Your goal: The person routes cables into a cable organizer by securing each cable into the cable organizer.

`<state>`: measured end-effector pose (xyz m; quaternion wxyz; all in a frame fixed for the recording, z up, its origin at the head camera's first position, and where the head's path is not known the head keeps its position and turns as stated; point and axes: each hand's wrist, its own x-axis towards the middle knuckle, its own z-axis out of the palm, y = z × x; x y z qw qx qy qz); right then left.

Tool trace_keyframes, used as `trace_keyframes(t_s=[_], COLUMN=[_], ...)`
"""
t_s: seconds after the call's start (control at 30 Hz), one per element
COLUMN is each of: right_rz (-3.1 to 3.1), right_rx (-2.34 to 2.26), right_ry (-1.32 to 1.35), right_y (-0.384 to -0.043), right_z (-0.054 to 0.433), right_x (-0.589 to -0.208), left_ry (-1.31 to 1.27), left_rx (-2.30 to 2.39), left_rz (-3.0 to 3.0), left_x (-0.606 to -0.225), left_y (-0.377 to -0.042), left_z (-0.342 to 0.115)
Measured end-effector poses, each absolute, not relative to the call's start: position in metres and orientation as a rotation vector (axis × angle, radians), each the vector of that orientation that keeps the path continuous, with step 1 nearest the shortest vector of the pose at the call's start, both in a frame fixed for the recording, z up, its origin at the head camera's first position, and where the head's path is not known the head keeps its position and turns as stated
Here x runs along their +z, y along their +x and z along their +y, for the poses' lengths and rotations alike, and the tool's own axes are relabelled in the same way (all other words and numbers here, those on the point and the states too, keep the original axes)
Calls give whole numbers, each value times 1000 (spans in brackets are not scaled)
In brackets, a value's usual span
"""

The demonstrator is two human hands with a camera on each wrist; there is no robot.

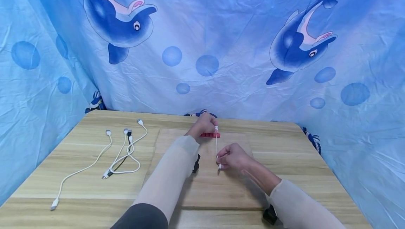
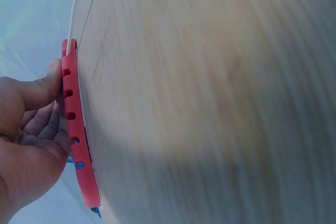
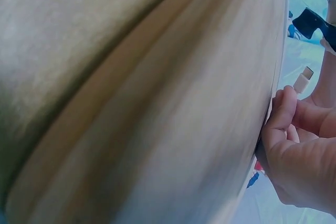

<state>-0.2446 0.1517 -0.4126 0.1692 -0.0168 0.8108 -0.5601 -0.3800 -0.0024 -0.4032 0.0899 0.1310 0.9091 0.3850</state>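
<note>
A white USB cable (image 1: 216, 145) runs between my two hands above the wooden board (image 1: 202, 190). Beyond the red slotted cable holder (image 1: 210, 135), my left hand (image 1: 206, 122) pinches the cable's far plug end. The left wrist view has the cable (image 2: 75, 11) lying in the end slot of the red holder (image 2: 81, 145), whose other visible slots hold no cable. Nearer me, the fingers and thumb of my right hand (image 1: 235, 157) pinch the cable close to its other plug. That metal-tipped plug (image 3: 302, 81) sticks out past the fingertips in the right wrist view.
On the table's left lies a white cable (image 1: 84, 168), stretched out. Beside it white cables (image 1: 136, 165) and a black cable (image 1: 121, 163) overlap in a loose bunch. A blue dolphin-print curtain (image 1: 207, 91) hangs behind and at both sides of the table.
</note>
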Motion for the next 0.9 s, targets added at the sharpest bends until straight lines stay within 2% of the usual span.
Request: trace_keyframes(t_s=[0.5, 0.9], right_rz=[2104, 1928], right_rx=[-1697, -1812], right_ry=[20, 4], right_y=[-245, -250], right_z=[156, 168], right_x=[-412, -416], left_ry=[181, 391], left_rx=[1238, 1185], left_rz=[2649, 2693], left_x=[-401, -394], left_y=[-376, -370], left_z=[-3, -12])
